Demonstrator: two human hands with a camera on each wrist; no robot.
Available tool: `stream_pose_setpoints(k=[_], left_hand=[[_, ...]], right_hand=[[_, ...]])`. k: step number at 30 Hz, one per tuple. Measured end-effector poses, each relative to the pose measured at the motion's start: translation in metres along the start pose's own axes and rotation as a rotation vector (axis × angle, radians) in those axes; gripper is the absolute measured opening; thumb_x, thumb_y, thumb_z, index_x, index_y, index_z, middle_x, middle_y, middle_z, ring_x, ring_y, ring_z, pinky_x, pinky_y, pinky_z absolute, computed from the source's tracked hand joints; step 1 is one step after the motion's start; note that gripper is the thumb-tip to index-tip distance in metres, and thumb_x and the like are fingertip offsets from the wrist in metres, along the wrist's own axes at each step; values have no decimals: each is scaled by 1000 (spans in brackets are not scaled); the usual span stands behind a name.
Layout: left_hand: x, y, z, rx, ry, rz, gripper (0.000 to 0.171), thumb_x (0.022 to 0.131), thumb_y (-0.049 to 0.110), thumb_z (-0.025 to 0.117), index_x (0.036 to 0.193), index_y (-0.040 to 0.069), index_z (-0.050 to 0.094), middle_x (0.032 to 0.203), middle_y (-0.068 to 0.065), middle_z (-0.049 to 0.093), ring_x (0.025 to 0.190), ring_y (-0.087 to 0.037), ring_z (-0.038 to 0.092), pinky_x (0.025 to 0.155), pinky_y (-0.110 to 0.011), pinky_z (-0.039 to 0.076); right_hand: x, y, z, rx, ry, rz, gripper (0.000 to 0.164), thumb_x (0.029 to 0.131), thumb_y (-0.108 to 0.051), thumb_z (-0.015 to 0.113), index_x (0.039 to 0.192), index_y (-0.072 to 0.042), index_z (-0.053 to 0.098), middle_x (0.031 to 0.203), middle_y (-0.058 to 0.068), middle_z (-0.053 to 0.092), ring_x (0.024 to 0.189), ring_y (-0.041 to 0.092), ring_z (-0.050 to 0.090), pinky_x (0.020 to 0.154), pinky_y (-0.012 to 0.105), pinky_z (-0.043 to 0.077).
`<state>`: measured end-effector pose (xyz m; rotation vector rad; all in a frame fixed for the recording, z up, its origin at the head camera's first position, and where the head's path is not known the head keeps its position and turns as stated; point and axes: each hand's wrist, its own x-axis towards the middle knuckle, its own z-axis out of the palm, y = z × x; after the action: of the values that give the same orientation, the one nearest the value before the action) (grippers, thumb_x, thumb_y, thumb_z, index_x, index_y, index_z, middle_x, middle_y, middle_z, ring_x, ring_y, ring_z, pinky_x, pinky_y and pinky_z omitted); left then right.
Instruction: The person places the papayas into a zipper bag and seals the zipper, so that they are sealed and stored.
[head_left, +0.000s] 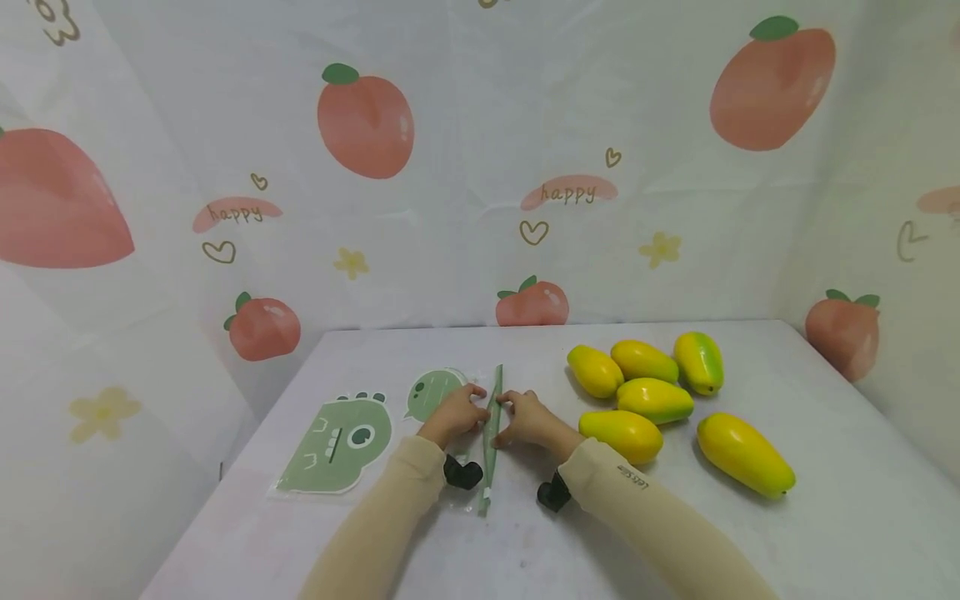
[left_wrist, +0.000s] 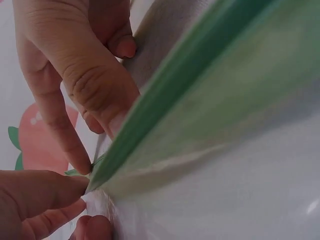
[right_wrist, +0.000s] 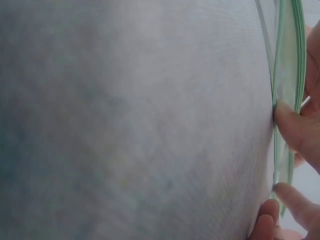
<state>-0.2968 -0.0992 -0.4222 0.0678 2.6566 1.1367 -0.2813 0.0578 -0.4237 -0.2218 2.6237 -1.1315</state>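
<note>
A thin, clear plastic bag [head_left: 429,394], glossy and slightly crinkled, carries a flat pale-green printed figure with a rounded outline and darker spots; its long, ribbed green strip [head_left: 491,446] forms a narrow raised edge, the two lips bowed a little apart; the bag's mouth lies between the two hands, touching both, while its printed body spreads beneath and beyond the left hand [head_left: 454,415]; that hand pinches the strip from one side with bent fingers and thumb, and the right hand [head_left: 536,423] grips it from the facing side, fingers curved, thumb against a lip; one second clear bag [head_left: 330,450] lies flat at the far left, well apart from the hands, printed with a large green creature with one round eye; six smooth, oval yellow fruits [head_left: 655,401], some flushed green, are grouped near the right forearm; two beige sleeves [head_left: 405,475] reach in, a small black device [head_left: 463,472] at each wrist; the tabletop [head_left: 525,542] is white, and behind it hangs a softly creased white cloth [head_left: 465,225] printed with peaches, hearts and yellow flowers.
</note>
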Motion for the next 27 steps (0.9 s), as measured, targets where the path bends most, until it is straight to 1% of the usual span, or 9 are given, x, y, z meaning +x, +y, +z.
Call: stream_pose_setpoints(k=[2, 3, 7, 9, 14, 15, 18, 22, 27], left_hand=[[0, -1, 0, -2, -4, 19, 46, 85, 7, 61, 130, 5, 53, 74, -4, 55, 64, -13, 52, 60, -23, 40], [0, -2, 0, -1, 3, 40, 49, 84, 5, 61, 132, 4, 51, 71, -3, 54, 61, -13, 51, 58, -23, 40], [-1, -5, 2, 7, 52, 107, 57, 80, -3, 60, 133, 7, 45, 67, -2, 48, 58, -13, 45, 53, -23, 37], [-2, -6, 2, 20, 70, 139, 51, 80, -4, 60, 127, 9, 47, 68, -2, 46, 58, -14, 44, 52, -23, 36], [-4, -6, 2, 71, 63, 191, 23, 82, -1, 59, 103, 9, 58, 76, -3, 49, 66, -16, 46, 57, -24, 37], [-4, -6, 2, 78, 60, 193, 20, 82, -1, 59, 99, 9, 59, 77, -2, 50, 67, -16, 46, 58, -24, 37], [-4, -5, 2, 79, 47, 172, 13, 83, 2, 61, 94, 9, 62, 78, -3, 52, 69, -16, 48, 60, -24, 38], [-3, -5, 3, 16, 26, 132, 12, 81, 5, 66, 92, 8, 63, 76, -1, 54, 66, -14, 49, 58, -22, 39], [-2, -4, 3, -78, 46, 95, 16, 78, 2, 68, 94, 3, 69, 70, 1, 56, 62, -11, 49, 56, -19, 39]], right_hand=[[0, 0, 1, 0, 4, -2, 74, 67, -17, 87, 133, -10, 54, 115, 16, 51, 96, 25, 53, 90, 41, 47], [-1, -1, 1, -1, 5, -2, 74, 67, -17, 87, 133, -10, 54, 115, 16, 51, 96, 25, 53, 90, 42, 47], [0, -1, 1, -16, 5, -3, 75, 67, -18, 87, 133, -11, 54, 115, 16, 52, 96, 25, 53, 91, 42, 47], [1, -1, 1, -32, 5, -6, 75, 67, -18, 87, 133, -11, 54, 114, 17, 52, 95, 25, 53, 90, 42, 47], [2, -1, 0, -55, 5, -12, 75, 67, -17, 87, 133, -10, 53, 111, 17, 51, 93, 25, 54, 88, 41, 48], [3, -1, 0, -54, 2, -11, 75, 67, -17, 87, 134, -10, 53, 112, 17, 51, 93, 25, 54, 88, 41, 48], [3, -1, 0, -56, 4, -16, 76, 67, -17, 87, 134, -10, 53, 111, 16, 50, 92, 24, 53, 86, 40, 48], [1, -2, 0, -60, 13, -22, 75, 67, -17, 87, 134, -10, 53, 110, 17, 50, 91, 25, 53, 86, 41, 48], [0, -4, 0, -53, 6, -10, 75, 67, -17, 87, 133, -9, 53, 112, 17, 49, 93, 26, 53, 87, 42, 48]])
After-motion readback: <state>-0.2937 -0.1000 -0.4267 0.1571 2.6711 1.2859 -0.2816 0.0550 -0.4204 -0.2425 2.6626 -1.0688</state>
